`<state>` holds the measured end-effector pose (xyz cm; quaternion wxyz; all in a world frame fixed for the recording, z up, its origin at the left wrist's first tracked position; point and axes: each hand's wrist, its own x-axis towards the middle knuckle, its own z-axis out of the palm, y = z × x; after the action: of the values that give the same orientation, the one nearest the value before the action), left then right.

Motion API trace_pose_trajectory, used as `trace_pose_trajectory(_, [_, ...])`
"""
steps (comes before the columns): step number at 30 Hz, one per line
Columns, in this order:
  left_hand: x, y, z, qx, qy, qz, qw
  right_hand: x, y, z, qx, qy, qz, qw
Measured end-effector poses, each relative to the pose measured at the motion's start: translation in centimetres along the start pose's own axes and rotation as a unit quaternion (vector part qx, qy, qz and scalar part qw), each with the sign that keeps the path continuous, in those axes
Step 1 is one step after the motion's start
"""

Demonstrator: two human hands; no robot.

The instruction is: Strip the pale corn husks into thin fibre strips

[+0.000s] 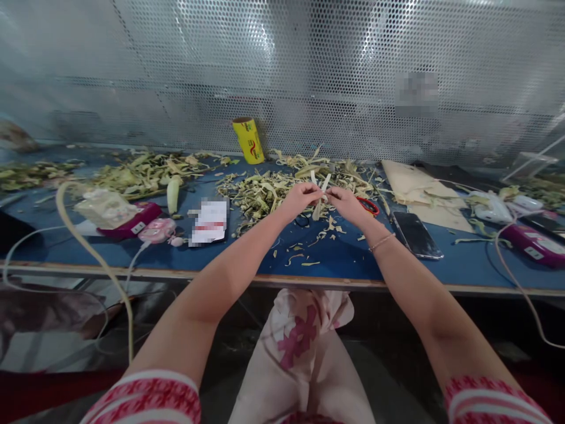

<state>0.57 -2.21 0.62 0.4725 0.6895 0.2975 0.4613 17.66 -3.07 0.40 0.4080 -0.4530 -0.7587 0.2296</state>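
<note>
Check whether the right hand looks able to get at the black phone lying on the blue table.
Probably yes. The black phone lies flat on the blue table just to the right of the right hand, with nothing over it. That hand now pinches a pale strip together with the left hand.

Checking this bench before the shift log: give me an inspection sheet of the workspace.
Surface: blue table, strewn with husk scraps.
Job's things: pale leaf strips held between both hands above the table; heap of husks behind.
Clutter: yellow roll, black phone, magenta device, cardboard sheet, red band.
Hands: left hand and right hand both pinch the strips.
Cables: white cable loops off the left edge; another cable on the right.
Surroundings: perforated metal wall behind the table.
</note>
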Motion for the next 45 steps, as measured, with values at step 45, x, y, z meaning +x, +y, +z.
trace_pose_trajectory(45, [-0.4,0.2,0.7,0.139,-0.051,0.032,0.988,-1.1,-2.0,-0.1,0.321,-0.042,0.029,0.946])
